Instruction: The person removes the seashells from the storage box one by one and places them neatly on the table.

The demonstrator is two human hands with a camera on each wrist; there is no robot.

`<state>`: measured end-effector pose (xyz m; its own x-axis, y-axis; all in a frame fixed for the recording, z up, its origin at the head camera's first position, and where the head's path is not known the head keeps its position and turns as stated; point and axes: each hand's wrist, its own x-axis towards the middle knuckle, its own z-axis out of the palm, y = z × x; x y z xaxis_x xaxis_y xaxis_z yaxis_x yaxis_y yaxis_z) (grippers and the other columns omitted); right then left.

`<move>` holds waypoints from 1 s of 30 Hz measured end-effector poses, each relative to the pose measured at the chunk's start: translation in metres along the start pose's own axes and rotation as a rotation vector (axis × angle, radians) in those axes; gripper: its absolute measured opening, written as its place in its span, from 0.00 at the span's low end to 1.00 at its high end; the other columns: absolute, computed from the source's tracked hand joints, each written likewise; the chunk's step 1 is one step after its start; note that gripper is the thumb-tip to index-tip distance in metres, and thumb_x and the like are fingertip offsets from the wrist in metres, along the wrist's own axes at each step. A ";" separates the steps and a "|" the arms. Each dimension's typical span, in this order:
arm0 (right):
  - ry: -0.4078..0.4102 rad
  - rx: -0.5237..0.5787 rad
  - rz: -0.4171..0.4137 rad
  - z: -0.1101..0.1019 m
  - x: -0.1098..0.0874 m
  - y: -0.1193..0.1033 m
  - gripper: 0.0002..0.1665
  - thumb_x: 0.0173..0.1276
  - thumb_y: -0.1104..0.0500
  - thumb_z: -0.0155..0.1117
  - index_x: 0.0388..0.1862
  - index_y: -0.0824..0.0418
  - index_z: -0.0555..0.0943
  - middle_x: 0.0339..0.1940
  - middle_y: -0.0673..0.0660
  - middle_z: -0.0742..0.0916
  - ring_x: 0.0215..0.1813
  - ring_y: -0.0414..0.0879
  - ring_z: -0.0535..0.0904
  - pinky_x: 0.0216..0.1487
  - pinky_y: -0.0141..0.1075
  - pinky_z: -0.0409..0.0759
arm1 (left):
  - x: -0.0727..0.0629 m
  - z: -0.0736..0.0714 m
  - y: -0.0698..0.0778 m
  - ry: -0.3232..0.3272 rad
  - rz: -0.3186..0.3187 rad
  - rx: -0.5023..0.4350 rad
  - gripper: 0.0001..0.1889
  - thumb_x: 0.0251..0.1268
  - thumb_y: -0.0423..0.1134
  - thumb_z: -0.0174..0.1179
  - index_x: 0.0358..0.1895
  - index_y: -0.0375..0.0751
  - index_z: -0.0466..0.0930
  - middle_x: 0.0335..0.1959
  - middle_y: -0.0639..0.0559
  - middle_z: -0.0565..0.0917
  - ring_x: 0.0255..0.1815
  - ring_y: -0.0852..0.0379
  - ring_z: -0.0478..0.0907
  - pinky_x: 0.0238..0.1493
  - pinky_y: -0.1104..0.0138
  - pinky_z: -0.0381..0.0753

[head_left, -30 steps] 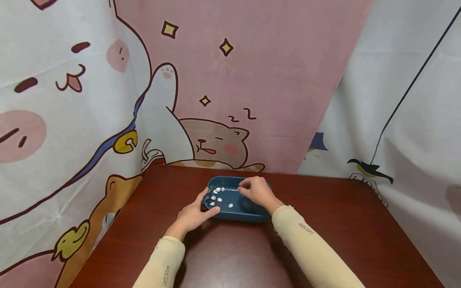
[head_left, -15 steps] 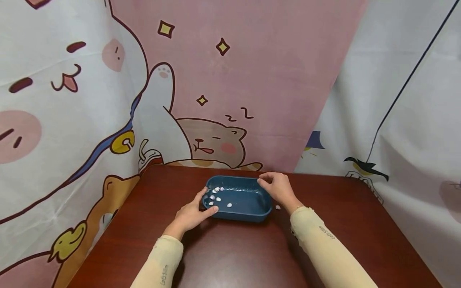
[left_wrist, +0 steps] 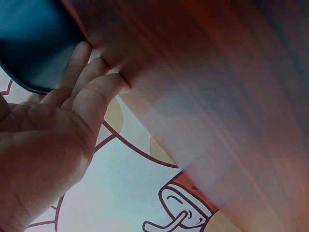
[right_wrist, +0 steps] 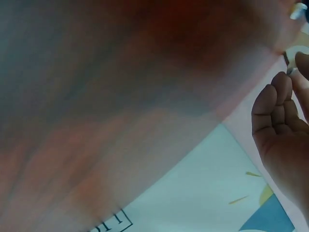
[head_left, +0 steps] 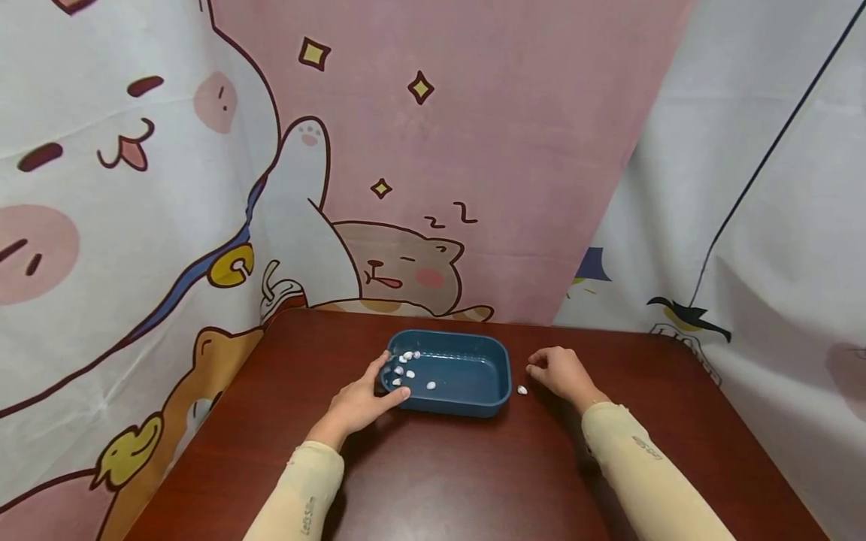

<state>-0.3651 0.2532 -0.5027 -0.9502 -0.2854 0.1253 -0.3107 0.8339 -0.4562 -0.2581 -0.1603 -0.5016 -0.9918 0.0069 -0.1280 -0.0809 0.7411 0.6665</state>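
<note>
A dark blue rectangular tray (head_left: pixel 449 408) stands on the table in the head view. Several small whitish pebble-like pieces (head_left: pixel 410 374) lie in its left part. My left hand (head_left: pixel 358 406) holds the tray's left end, thumb over the near rim and fingers along the outside. Right of the tray, one small white pebble-like piece (head_left: pixel 522 390) lies on the table. My right hand (head_left: pixel 563 376) is just beyond and right of it, thumb and fingertips together. In the right wrist view a pale small piece (right_wrist: pixel 290 67) shows between them, mostly covered.
The reddish-brown wooden table (head_left: pixel 433 481) reaches back to a printed cartoon cloth (head_left: pixel 528 150) behind it. More of that cloth hangs along the left and right sides.
My right hand has moved from inside the tray over its right rim to the table on the right. The lone piece beside the tray has come into view. My left hand stays put.
</note>
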 end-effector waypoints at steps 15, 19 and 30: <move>-0.048 -0.055 -0.086 0.012 -0.006 0.011 0.10 0.71 0.62 0.75 0.47 0.65 0.92 0.46 0.61 0.94 0.51 0.59 0.90 0.54 0.55 0.88 | -0.001 -0.002 0.004 -0.006 -0.007 0.002 0.53 0.65 0.74 0.63 0.88 0.67 0.49 0.84 0.39 0.67 0.76 0.29 0.71 0.72 0.28 0.68; -0.099 -0.025 -0.086 0.008 -0.012 0.010 0.08 0.70 0.61 0.76 0.45 0.62 0.92 0.44 0.58 0.94 0.49 0.55 0.90 0.52 0.52 0.88 | -0.001 -0.003 0.004 -0.004 -0.002 0.003 0.53 0.65 0.75 0.63 0.88 0.66 0.49 0.84 0.39 0.67 0.76 0.29 0.71 0.72 0.28 0.68; -0.165 0.044 -0.045 0.002 -0.020 0.009 0.09 0.67 0.57 0.79 0.44 0.59 0.93 0.41 0.53 0.93 0.44 0.44 0.85 0.47 0.41 0.84 | -0.004 -0.004 0.005 -0.007 0.006 0.010 0.53 0.64 0.75 0.63 0.88 0.65 0.49 0.83 0.39 0.68 0.76 0.29 0.72 0.71 0.28 0.69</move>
<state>-0.3491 0.2653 -0.5114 -0.9170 -0.3989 0.0024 -0.3483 0.7977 -0.4923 -0.2552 -0.1593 -0.4953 -0.9915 0.0163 -0.1292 -0.0737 0.7474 0.6603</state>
